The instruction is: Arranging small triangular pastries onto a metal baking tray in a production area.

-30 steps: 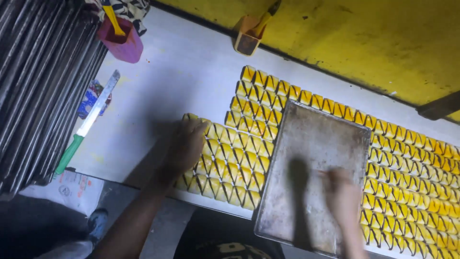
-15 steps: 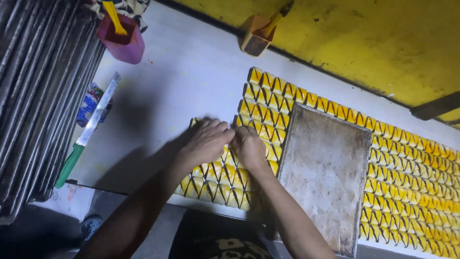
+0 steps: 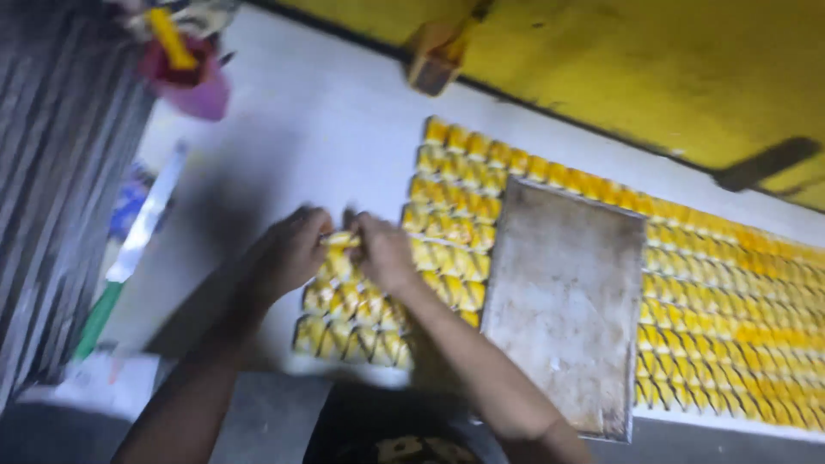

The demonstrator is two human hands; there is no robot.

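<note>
Nearest you, your two forearms run up from the bottom edge and meet over the near-left corner of the laid-out rows, so both hands can work on one piece at once. Your left hand [image 3: 288, 258] and your right hand [image 3: 382, 251] pinch the two ends of a single small yellow packet [image 3: 340, 240] between thumb and fingertips, each closed narrowly on it, holding it just above the block of yellow-and-dark packets [image 3: 369, 318] beneath; the blur hides whether it touches them. That block lies in tight, overlapping rows, each piece leaning on the next, which keeps the sheet even and dense. Just to the right, a worn, stained flat metal tray [image 3: 563, 301] rests on top of the rows, covering a wide patch of them; it looks set there as a weight or cover. Past it, a long band of yellow packets [image 3: 739, 292] stretches away to the right across the white table [image 3: 318, 137]. To your left, a green-handled tool with a long pale blade [image 3: 129, 258] lies beside dark stacked slats [image 3: 51, 189]. Farthest off stand a pink cup [image 3: 193, 82] holding a yellow tool, a small wooden block [image 3: 438, 56], and the yellow wall [image 3: 619, 60].
</note>
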